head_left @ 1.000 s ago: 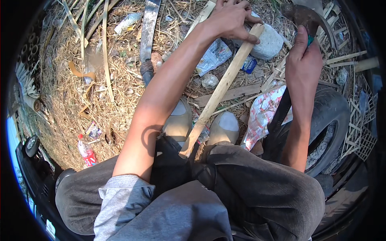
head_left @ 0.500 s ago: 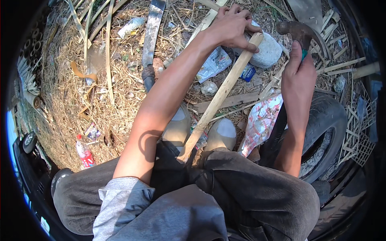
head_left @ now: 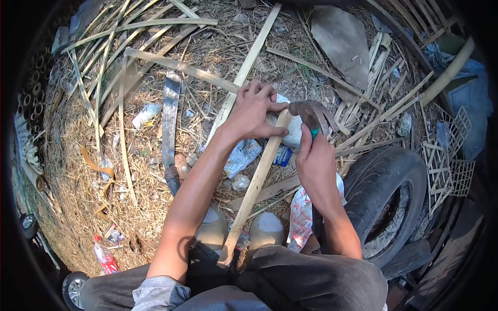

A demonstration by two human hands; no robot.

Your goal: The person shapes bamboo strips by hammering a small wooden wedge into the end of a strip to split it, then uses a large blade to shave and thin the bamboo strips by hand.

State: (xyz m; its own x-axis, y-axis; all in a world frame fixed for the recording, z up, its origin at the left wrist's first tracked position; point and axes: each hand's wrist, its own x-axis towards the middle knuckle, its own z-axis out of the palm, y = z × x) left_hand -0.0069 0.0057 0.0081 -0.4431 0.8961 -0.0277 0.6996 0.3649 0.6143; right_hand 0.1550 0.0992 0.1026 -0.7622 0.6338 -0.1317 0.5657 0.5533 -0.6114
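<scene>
The pale wooden strip (head_left: 254, 193) slants from between the person's knees up to a white stone (head_left: 294, 137), its far end over or against the stone. It looks light, dry and stiff, more apt to split along the grain than to bend; its edges may be rough, so a hold across the flat near the end, clear of the tip, seems soundest. The left hand (head_left: 255, 113) is half closed there, thumb and forefinger gripping the strip's far end, though whether anything small is pinched between the fingertips is too hidden to tell. The right hand (head_left: 314, 167) is wrapped tightly round the hammer (head_left: 310, 110), whose head, surely its heaviest part, is just beside that end; the grip should suit lower down the handle for a fuller swing. A tyre (head_left: 377, 179) lies to the right.
</scene>
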